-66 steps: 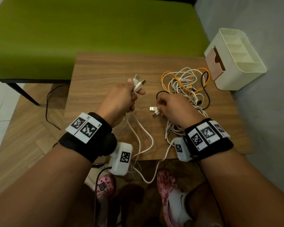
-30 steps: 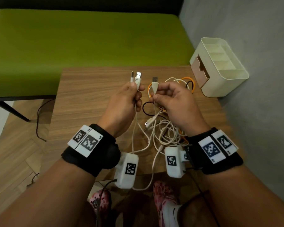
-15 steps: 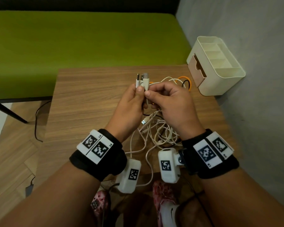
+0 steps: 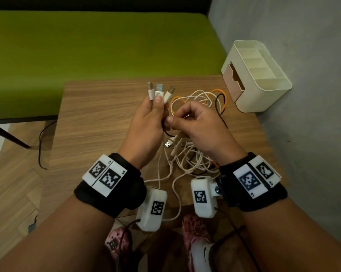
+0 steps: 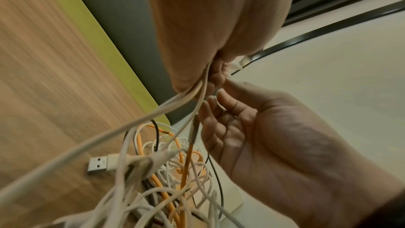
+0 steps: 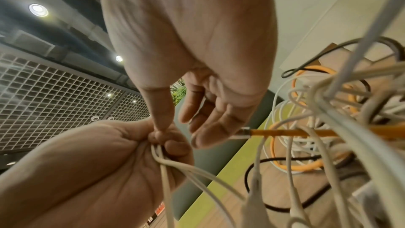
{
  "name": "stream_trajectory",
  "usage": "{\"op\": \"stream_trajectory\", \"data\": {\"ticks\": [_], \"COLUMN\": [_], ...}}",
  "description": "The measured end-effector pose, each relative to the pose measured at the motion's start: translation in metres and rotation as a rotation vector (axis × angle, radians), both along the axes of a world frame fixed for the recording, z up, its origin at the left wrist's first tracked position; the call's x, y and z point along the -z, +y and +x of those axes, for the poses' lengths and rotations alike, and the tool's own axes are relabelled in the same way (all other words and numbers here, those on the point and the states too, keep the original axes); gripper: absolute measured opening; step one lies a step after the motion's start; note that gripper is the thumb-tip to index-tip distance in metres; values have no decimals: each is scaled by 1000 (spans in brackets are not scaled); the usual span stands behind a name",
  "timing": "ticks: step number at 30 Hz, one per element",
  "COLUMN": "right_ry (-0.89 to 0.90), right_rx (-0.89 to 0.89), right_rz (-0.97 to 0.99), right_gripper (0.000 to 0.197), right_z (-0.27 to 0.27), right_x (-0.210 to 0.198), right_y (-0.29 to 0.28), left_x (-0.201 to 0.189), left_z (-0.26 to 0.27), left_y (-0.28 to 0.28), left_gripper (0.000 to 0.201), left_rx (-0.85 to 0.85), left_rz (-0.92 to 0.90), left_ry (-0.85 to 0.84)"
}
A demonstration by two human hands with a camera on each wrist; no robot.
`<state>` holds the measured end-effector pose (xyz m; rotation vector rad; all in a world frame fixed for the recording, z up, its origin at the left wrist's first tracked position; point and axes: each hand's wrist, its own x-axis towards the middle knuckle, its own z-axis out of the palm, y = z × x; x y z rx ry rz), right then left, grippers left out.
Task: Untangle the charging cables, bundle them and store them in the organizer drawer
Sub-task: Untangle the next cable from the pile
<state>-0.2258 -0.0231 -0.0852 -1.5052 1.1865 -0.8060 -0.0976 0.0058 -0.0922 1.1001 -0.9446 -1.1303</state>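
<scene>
My left hand (image 4: 154,112) is raised above the table and grips three white USB plugs (image 4: 159,93) upright in a fan. Their white cables (image 5: 175,103) trail down from the fist into a tangle of white, orange and black cables (image 4: 193,156) on the table. My right hand (image 4: 189,118) is close beside it, thumb touching the left fingers (image 6: 173,146). Its fingers (image 6: 203,138) are loosely bent, and the plug end of the orange cable (image 6: 285,132) lies against their tips without being pinched. The cream organizer (image 4: 264,91) with its pink drawer (image 4: 236,83) stands at the table's far right corner.
A loose USB plug (image 4: 168,144) lies under my hands. The wooden table (image 4: 97,124) has bare surface on its left half. A green bench (image 4: 87,46) runs behind it and a grey wall (image 4: 303,134) is close on the right. A black cord (image 4: 41,146) lies on the floor at left.
My right hand brought a third plug up to the left hand, which now holds three. The right hand has let go and dropped slightly toward the tangle.
</scene>
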Motion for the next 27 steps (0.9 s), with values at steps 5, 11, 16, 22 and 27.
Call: {"op": "stream_trajectory", "data": {"ticks": [5, 11, 16, 22, 27], "right_ry": [54, 324, 309, 146, 99], "right_rx": [-207, -346, -304, -165, -105], "right_rz": [115, -9, -120, -66, -118], "right_gripper": [21, 21, 11, 17, 13], "right_z": [-3, -1, -3, -19, -21], "right_x": [8, 2, 0, -3, -2], "right_y": [2, 11, 8, -5, -9], "left_x": [-6, -12, -19, -26, -26], "left_z": [9, 14, 21, 40, 51], "left_y": [-3, -3, -2, -4, -4], "left_gripper": [28, 28, 29, 34, 31], "left_rx": [3, 38, 84, 31, -39], "left_rz": [14, 25, 1, -26, 8], "left_ry": [188, 396, 466, 469, 161]}}
